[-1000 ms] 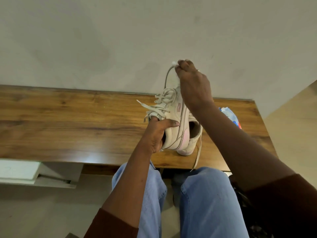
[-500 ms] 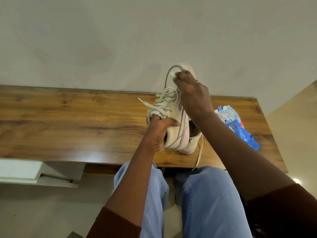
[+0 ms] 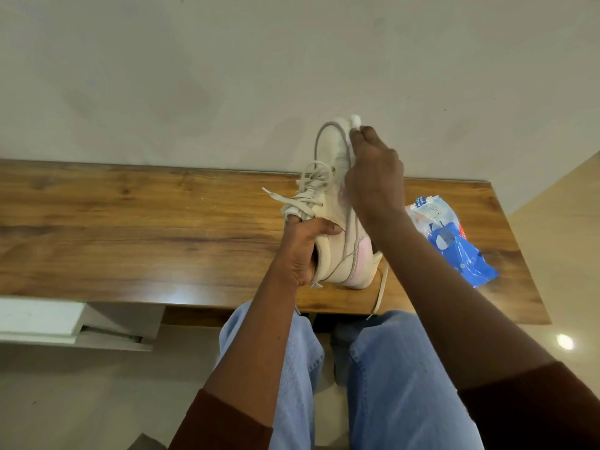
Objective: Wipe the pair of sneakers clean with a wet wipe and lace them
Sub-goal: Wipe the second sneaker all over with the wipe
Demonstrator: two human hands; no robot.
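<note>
My left hand [image 3: 302, 251] has its fingers hooked into the collar of the sneaker [image 3: 331, 203], thumb clamped on the outside. The toe points to 12 o'clock, the heel is low over the wooden table [image 3: 130, 228]. My right hand [image 3: 373, 177] pinches the wet wipe [image 3: 354, 120] against the toe edge. The wipes pack [image 3: 454, 245] lies at 3 o'clock from the shoe.
</note>
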